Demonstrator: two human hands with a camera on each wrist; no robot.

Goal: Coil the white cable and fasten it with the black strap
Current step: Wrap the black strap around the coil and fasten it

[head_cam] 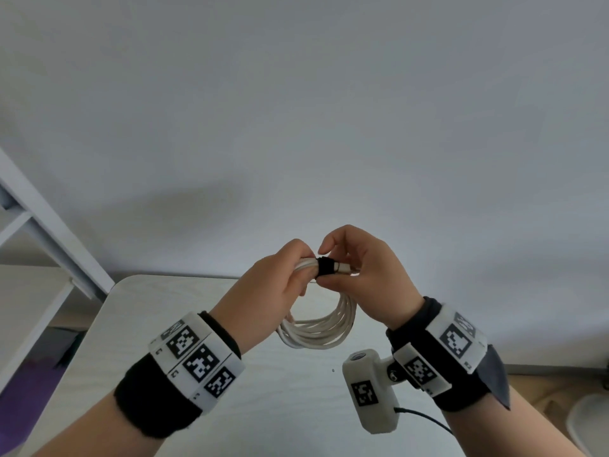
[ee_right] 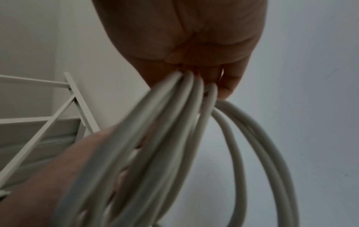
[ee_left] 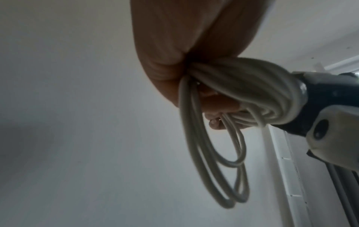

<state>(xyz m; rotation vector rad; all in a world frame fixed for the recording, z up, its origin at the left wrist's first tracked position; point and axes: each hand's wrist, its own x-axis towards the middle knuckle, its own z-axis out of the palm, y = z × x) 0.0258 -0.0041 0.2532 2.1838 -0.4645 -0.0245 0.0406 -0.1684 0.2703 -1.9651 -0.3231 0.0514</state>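
The white cable [head_cam: 316, 331] hangs in several loops above the table, held up between both hands. A black strap [head_cam: 325, 267] is wrapped round the top of the bundle. My left hand [head_cam: 280, 275] grips the bunched strands just left of the strap. My right hand [head_cam: 359, 268] pinches the strap, thumb below and fingers above. In the left wrist view the loops [ee_left: 217, 153] dangle below my curled fingers [ee_left: 217, 106]. In the right wrist view the strands [ee_right: 174, 122] fan out from under my palm [ee_right: 194, 38]; the strap is hidden there.
A pale wood-grain table [head_cam: 164, 357] lies below the hands. A white shelf frame [head_cam: 49, 225] stands at the left. A plain wall fills the background. A white round object [head_cam: 590, 423] shows at the lower right edge.
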